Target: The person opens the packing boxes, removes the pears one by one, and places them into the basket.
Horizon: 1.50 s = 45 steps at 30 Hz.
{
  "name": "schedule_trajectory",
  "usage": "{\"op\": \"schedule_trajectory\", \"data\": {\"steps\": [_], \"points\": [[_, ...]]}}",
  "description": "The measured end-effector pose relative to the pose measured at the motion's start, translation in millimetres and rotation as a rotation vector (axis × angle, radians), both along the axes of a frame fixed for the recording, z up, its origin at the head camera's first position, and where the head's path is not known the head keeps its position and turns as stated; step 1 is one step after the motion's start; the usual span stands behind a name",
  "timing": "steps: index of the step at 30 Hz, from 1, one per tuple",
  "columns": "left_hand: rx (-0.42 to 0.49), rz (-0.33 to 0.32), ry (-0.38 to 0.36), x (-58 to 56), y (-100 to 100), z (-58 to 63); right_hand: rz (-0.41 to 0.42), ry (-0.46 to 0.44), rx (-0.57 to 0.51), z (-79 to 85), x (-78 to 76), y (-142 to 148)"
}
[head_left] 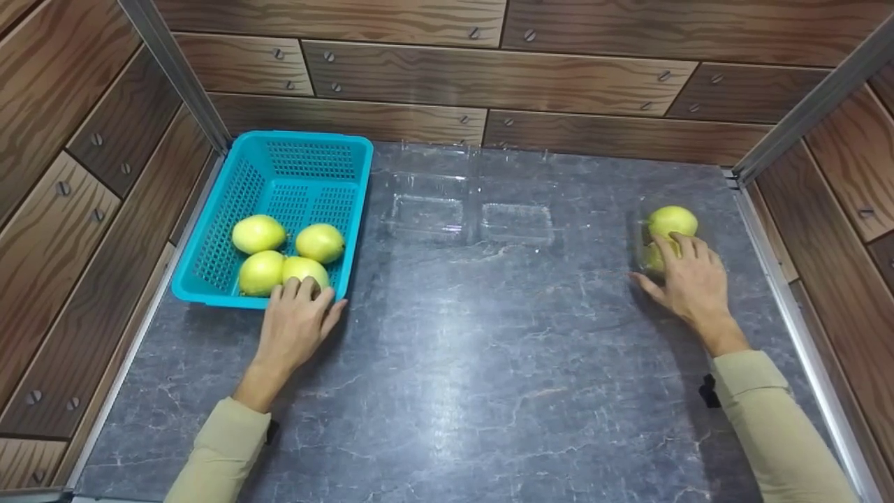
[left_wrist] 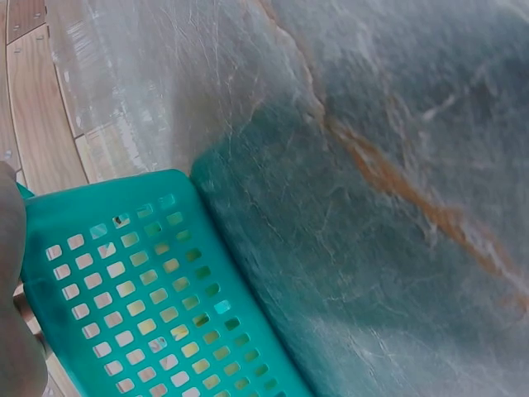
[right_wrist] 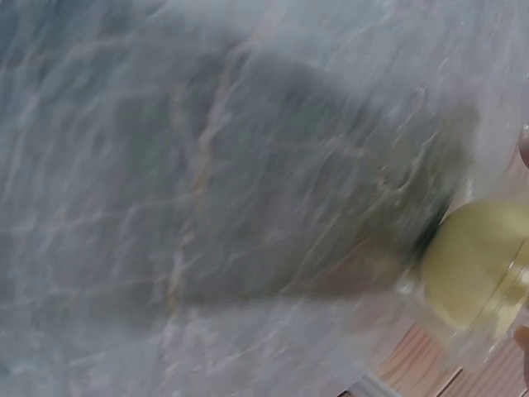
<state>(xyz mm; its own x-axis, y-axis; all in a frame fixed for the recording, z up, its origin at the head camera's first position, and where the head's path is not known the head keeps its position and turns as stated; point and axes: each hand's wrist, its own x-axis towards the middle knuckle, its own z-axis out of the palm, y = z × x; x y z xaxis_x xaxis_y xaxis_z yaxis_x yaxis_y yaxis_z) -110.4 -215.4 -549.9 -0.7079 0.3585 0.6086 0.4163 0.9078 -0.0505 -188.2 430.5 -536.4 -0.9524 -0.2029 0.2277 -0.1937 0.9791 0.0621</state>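
In the head view my left hand is at the near rim of the blue plastic basket. Its fingers reach over the rim onto a yellow-green fruit, while the thumb stays outside, apart from the fruit. Three more such fruits lie beside it in the basket. My right hand is over a small clear plastic container holding two yellow-green fruits. Its fingers lie on the nearer fruit, partly covering it, and the thumb spreads left. The right wrist view shows a fruit behind clear plastic, with fingertips at the edge.
Clear plastic containers stand at the back middle, right of the basket. Wood-patterned panels wall the back and both sides of the grey marbled table. A metal rail runs along the right edge.
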Motion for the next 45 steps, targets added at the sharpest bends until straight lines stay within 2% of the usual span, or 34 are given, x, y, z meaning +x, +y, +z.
{"op": "schedule_trajectory", "data": {"steps": [7, 16, 22, 33, 41, 45], "points": [[-0.002, 0.003, -0.001, 0.6, 0, -0.4, -0.014, 0.001, 0.009, -3.0, 3.5, 13], [-0.019, 0.001, -0.001, 0.3, -1, 0.5, 0.022, 0.035, 0.021, -6.6, 4.8, 21], [-0.019, 0.002, -0.007, 0.3, -1, 0.7, 0.048, 0.08, 0.027, -6.6, 6.6, 21], [-0.01, -0.003, -0.002, -0.3, -1, 0.5, 0.041, 0.067, 0.051, -4.9, 9.9, 17], [-0.014, -0.003, -0.003, 0.1, -1, 0.4, 0.05, 0.06, 0.061, -5.4, 19.2, 12], [-0.015, -0.003, 0.007, 0.3, -1, 0.5, 0.075, 0.085, 0.062, -6.5, 23.9, 11]]}}
